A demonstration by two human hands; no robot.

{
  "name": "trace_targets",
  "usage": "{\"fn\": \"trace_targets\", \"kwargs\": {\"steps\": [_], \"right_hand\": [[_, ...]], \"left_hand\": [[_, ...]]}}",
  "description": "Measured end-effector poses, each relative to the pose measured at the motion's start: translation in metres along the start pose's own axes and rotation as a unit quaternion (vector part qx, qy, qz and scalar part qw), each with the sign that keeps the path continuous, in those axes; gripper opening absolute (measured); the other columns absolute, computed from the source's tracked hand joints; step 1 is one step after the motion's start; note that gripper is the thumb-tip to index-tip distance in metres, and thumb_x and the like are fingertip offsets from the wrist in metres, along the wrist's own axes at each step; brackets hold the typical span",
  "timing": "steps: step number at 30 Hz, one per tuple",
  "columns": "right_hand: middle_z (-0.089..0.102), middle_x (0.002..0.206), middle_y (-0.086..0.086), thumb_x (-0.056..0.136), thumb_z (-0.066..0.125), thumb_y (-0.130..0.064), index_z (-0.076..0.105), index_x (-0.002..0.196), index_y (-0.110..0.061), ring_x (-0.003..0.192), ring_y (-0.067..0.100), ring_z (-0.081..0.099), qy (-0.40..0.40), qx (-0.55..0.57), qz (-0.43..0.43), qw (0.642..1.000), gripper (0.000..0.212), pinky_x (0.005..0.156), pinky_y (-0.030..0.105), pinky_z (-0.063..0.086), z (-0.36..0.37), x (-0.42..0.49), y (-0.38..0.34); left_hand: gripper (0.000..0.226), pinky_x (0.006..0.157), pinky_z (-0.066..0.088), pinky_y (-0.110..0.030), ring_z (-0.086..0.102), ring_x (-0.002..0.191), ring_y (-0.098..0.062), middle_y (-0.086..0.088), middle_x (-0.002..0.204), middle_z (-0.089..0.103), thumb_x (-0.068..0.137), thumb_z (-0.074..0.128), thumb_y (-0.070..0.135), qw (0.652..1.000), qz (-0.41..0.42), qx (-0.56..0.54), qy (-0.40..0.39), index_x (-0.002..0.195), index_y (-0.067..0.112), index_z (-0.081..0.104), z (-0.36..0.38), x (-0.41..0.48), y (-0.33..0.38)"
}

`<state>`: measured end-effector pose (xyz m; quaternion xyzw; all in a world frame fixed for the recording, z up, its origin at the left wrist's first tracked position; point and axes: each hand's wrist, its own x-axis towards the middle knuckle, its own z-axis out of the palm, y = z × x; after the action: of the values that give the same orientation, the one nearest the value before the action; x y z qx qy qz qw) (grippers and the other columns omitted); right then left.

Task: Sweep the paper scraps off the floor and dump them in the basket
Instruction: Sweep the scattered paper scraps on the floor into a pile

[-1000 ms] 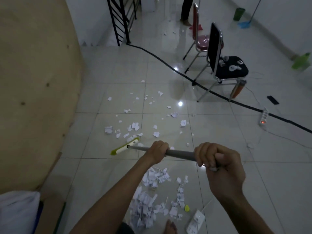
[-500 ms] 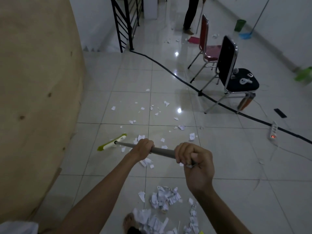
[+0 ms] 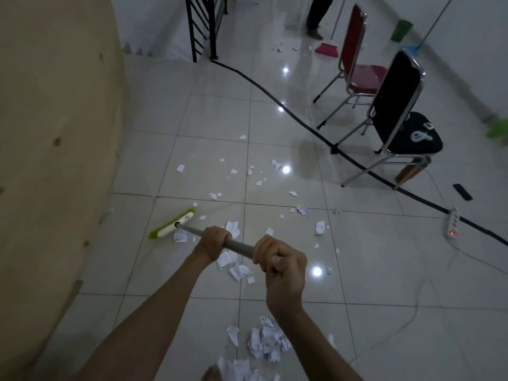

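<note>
A broom with a green and white head (image 3: 172,223) rests on the white tiled floor at left centre. Its grey handle (image 3: 239,245) runs back to me. My left hand (image 3: 213,242) grips the handle lower down, and my right hand (image 3: 281,266) grips it higher up. White paper scraps (image 3: 232,229) lie scattered across the tiles ahead and under the handle. A denser pile of scraps (image 3: 265,343) sits near my feet at the bottom. No basket can be identified with certainty.
A brown panel (image 3: 55,133) stands along the left. A thick black cable (image 3: 302,125) crosses the floor to a power strip (image 3: 452,222). A black chair (image 3: 398,116) and a red chair (image 3: 357,59) stand at right. A person with a pink broom (image 3: 327,49) stands far back.
The broom head has swung out to the left, away from the scattered scraps, then come slightly back right. My view has tilted up, so the pile near my feet sits lower in the frame.
</note>
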<state>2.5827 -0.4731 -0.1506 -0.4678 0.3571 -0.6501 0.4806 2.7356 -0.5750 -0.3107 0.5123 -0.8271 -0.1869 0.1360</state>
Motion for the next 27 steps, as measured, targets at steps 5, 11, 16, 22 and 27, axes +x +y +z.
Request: {"fn": "trace_targets", "kwargs": {"steps": [5,11,16,22,27], "right_hand": [[0.041,0.049,0.004,0.066,0.041,-0.013,0.04,0.047,-0.011,0.053,0.017,0.042,-0.018,-0.018,0.015,1.0,0.02,0.058,0.03,0.035,-0.005,-0.007,0.022],[0.047,0.052,-0.006,0.064,0.042,-0.004,0.038,0.047,-0.015,0.049,0.019,0.041,-0.051,-0.04,0.04,0.997,0.02,0.052,0.041,0.032,-0.036,-0.035,0.007],[0.046,0.051,-0.006,0.059,0.035,0.01,0.038,0.05,-0.023,0.045,0.022,0.036,-0.039,-0.049,0.023,0.998,0.034,0.046,0.042,0.03,-0.072,-0.07,-0.033],[0.041,0.046,0.002,0.058,0.035,0.008,0.043,0.049,-0.018,0.046,0.021,0.037,0.011,-0.042,0.023,0.999,0.029,0.052,0.034,0.032,-0.13,-0.112,-0.097],[0.037,0.044,0.003,0.058,0.034,0.007,0.045,0.047,-0.019,0.044,0.022,0.035,0.05,-0.054,0.024,0.997,0.03,0.052,0.034,0.031,-0.174,-0.145,-0.149]], "left_hand": [[0.019,0.06,0.041,-0.019,0.057,0.059,-0.024,-0.017,0.064,0.06,0.08,0.053,0.012,0.972,-0.123,-0.188,0.07,0.062,0.017,0.05,0.028,-0.004,0.005],[0.029,0.067,0.039,-0.006,0.056,0.075,-0.014,-0.02,0.082,0.062,0.079,0.026,0.02,0.901,-0.238,-0.352,0.088,0.066,0.02,0.052,0.049,-0.017,0.043],[0.031,0.075,0.044,-0.021,0.06,0.084,-0.025,-0.019,0.084,0.064,0.079,0.026,0.025,0.893,-0.225,-0.382,0.072,0.065,0.02,0.053,0.076,-0.036,0.098],[0.038,0.084,0.047,-0.035,0.061,0.086,-0.027,-0.019,0.087,0.065,0.083,0.026,0.023,0.928,-0.164,-0.335,0.006,0.076,0.007,0.061,0.098,-0.056,0.192],[0.041,0.09,0.045,-0.035,0.061,0.085,-0.025,-0.017,0.087,0.065,0.086,0.027,0.034,0.939,-0.128,-0.316,-0.036,0.08,0.009,0.06,0.119,-0.077,0.267]]}}
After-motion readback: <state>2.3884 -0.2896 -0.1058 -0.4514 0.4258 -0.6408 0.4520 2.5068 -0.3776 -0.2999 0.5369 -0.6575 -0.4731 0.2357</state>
